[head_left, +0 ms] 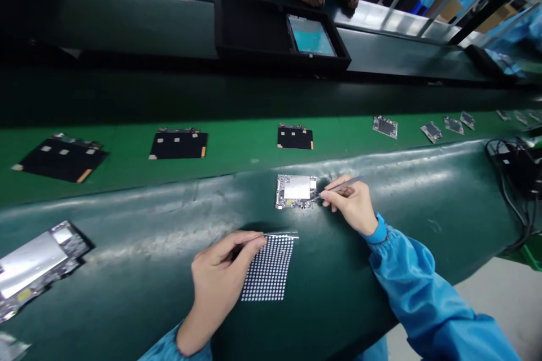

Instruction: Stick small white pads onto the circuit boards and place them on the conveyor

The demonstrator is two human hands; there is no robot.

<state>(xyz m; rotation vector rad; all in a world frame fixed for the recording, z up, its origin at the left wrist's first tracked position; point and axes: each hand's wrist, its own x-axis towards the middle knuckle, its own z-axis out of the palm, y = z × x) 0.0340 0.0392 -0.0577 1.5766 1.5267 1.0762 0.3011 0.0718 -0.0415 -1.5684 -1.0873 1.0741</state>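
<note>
Your left hand (226,273) is clamped on the dotted sheet (269,271), thumb and fingers pinching its far left corner. That grip leaves nearly all of the white dots uncovered and facing up, which probably suits picking at them; whether the near edge rests on the counter (161,276) is hard to tell. Your right hand (349,206) is closed on the tweezers (345,184), held slantwise like a pen, likely for fine control. Their tips point left to the near right corner of the circuit board (296,187); you cannot tell from here whether they touch it.

The board lies flat on the counter, just beyond the sheet and left of your right hand, its silver plate upward. Set between both hands and the green belt (237,149), it seems placed for a short reach from the sheet, with its parts open to the tips. No hand is gripping it, so it presumably depends on its own weight to stay put.

Another board (38,265) lies at the near left, well apart from your work. Beyond, black panels (178,145) sit spaced along the belt, perhaps so each can be lifted singly.
</note>
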